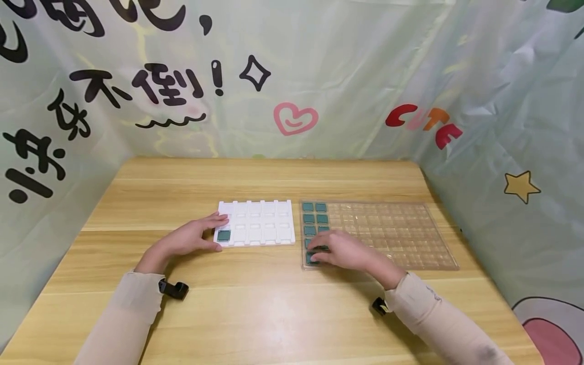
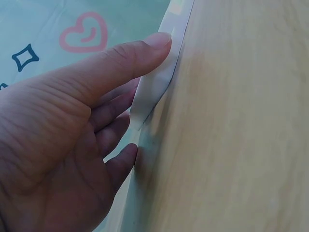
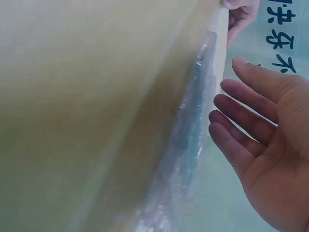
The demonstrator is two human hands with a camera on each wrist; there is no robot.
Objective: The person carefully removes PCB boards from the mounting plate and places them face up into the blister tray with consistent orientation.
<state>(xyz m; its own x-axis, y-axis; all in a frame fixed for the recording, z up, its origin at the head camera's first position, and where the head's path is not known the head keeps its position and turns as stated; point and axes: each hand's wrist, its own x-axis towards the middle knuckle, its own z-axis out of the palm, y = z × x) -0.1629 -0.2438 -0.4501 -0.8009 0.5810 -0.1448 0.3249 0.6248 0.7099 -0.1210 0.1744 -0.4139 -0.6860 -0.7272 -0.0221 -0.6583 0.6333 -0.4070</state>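
Observation:
My left hand (image 1: 191,237) rests at the left end of a white tray (image 1: 262,223) with rows of shallow pockets. Its thumb touches the front edge and its straight fingers lie on the top. One small dark-green chip (image 1: 223,235) sits in the tray's front-left pocket. In the left wrist view, the thumb lies along the white tray's side (image 2: 161,72). My right hand (image 1: 342,250) hovers over the left columns of a clear plastic tray (image 1: 388,235), fingers loosely bent. Several green chips (image 1: 308,218) fill those columns, some hidden by the fingers. Nothing shows between the right fingers (image 3: 246,118).
Both trays lie side by side on a wooden table (image 1: 274,304), a narrow gap between them. A printed cloth (image 1: 347,76) hangs behind the table and along its sides. The clear tray's pockets to the right hold no visible chips.

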